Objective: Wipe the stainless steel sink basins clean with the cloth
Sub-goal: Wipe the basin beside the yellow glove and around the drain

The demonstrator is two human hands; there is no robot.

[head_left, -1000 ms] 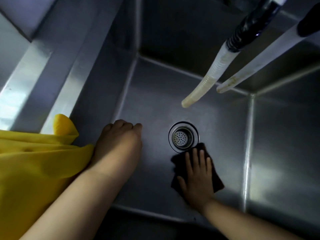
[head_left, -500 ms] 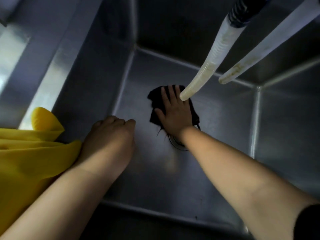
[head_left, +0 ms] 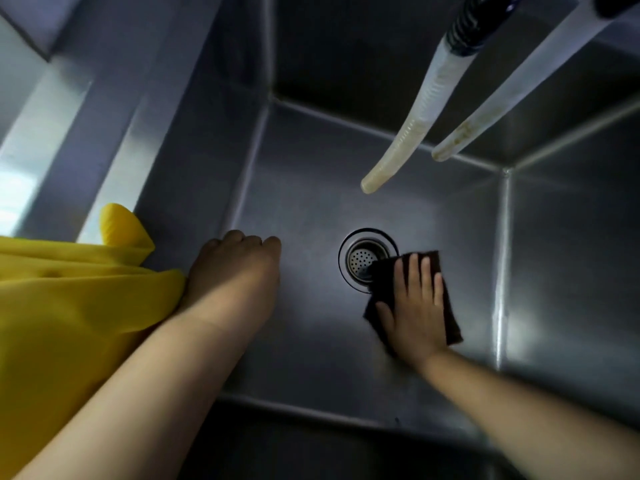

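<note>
The cloth (head_left: 446,299), dark and folded flat, lies on the floor of the stainless steel sink basin (head_left: 304,341), just right of the drain strainer (head_left: 363,259), with one corner overlapping the strainer's rim. In the head view, the only view supplied, your right hand (head_left: 414,306) presses down on the cloth with fingers straight and spread; this grip is wide, a flat press and not a pinch. Your left hand (head_left: 235,271) rests against the left wall of the basin near its base, fingers curled under and holding nothing, so treat it as a brace. A yellow garment (head_left: 69,299) hangs at the left, touching that wrist. Two pale hoses (head_left: 408,133) hang above the far part of the basin, well apart from both hands. Judged from this position, the step in hand is wiping the basin floor around the drain. The next move calls for steady palm pressure while you sweep the cloth across the floor not yet covered, then up the walls and into the corner seams. Keep the cloth corner from snagging on the strainer rim. Whether any residue remains on the steel cannot be told in this dim light.
</note>
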